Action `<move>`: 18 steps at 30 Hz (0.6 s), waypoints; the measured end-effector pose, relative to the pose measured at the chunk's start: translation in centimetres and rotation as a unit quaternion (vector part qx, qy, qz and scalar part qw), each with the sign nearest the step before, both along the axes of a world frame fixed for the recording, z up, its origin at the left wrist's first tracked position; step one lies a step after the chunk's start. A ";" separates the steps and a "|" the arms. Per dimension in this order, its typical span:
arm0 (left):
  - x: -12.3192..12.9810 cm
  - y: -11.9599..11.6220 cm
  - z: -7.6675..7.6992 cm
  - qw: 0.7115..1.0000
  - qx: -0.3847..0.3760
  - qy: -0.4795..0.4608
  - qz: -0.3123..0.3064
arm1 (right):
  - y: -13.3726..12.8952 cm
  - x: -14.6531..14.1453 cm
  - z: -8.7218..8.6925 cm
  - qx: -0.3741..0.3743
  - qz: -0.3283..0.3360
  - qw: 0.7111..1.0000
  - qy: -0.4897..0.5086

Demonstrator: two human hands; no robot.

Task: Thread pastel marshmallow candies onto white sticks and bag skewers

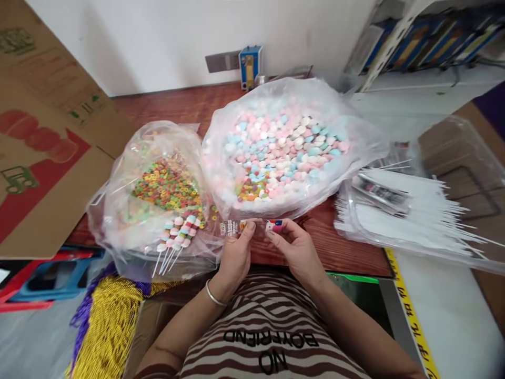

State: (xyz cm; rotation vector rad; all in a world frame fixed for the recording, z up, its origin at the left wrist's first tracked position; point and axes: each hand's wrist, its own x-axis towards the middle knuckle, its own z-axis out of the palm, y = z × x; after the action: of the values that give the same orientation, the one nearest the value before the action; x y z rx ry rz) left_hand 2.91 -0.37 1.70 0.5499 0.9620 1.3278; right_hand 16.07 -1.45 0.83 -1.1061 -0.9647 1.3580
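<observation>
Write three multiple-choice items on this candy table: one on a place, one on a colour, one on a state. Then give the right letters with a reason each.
1. Where do the finished candy sticks lie?
A. on the ring-candy bag
B. on the cardboard
C. on the white sticks

2. What colours are the sweets in the big bag?
A. black and brown
B. pink, blue and white
C. all green

3. What are the two hands doing?
A. resting flat on the table
B. both holding one small clear wrapper
C. each lifting a bag

Answers:
1 A: the sticks rest at the near edge of the ring-candy bag.
2 B: the heap is pastel pink, blue and white.
3 B: the left hand and right hand pinch the wrapper between them.
</observation>
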 end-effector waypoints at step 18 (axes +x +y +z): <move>-3.0 0.8 -2.9 0.994 -0.077 -0.020 0.078 | 1.2 -2.1 -0.5 -0.015 0.067 0.997 0.019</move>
State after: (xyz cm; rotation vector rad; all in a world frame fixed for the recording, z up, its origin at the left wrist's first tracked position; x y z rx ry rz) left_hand -0.12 0.42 -1.17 0.3351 1.0808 1.3841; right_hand 13.98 -0.22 0.37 -1.0493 -1.0079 1.5016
